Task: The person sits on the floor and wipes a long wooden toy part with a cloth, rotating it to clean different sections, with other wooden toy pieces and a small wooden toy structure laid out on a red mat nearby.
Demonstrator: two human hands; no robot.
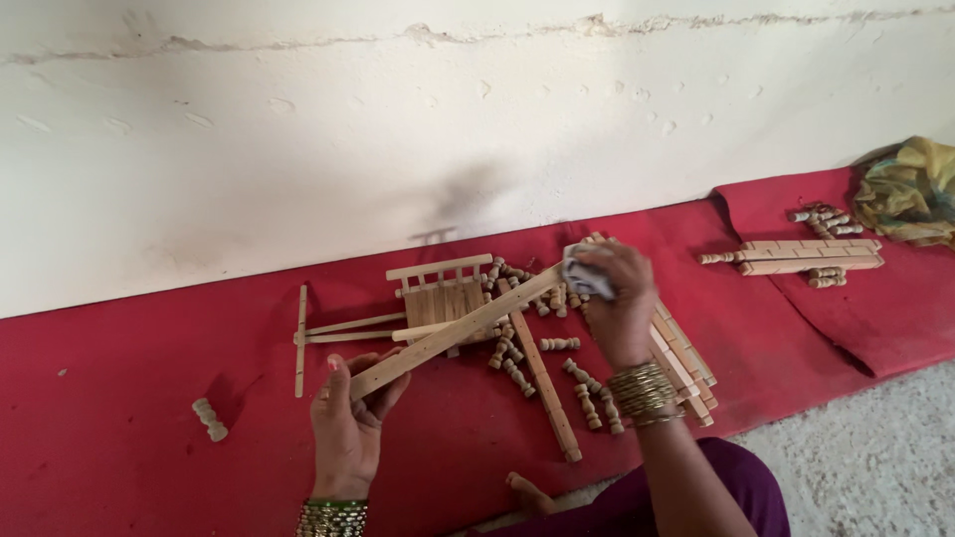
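Red mat (149, 398) runs along the foot of a white plastered wall (298, 129), bare pale floor (875, 457) at lower right. Person sits at the mat edge, bangles on both wrists.

Left hand (350, 423): fingers clamped round the lower end of a long wooden slat (453, 331), thumb on top. Slat is held off the mat, tilted, rising from lower left to upper right.

Right hand (615, 298): fingers closed on a small grey-white pad (585, 272), pressed to the slat's upper end. Can't tell what the pad is made of.

Under and behind the slat: small wooden slatted frame (443, 288) with thin sticks (343, 328) sticking out to its left, one short stick crossing their ends. Turned wooden spindles (517, 373) scattered on the mat around the frame and below the right hand. Another long slat (545, 383) lies flat, running down toward the mat edge. Stack of slats (681, 363) just beside the right wrist, partly hidden by it.

Lone pale spindle (210, 420) well apart at left. Far right on the mat: more slats (808, 258) with spindles (826, 221) near them, crumpled yellow-green cloth (910, 194) at the frame edge.
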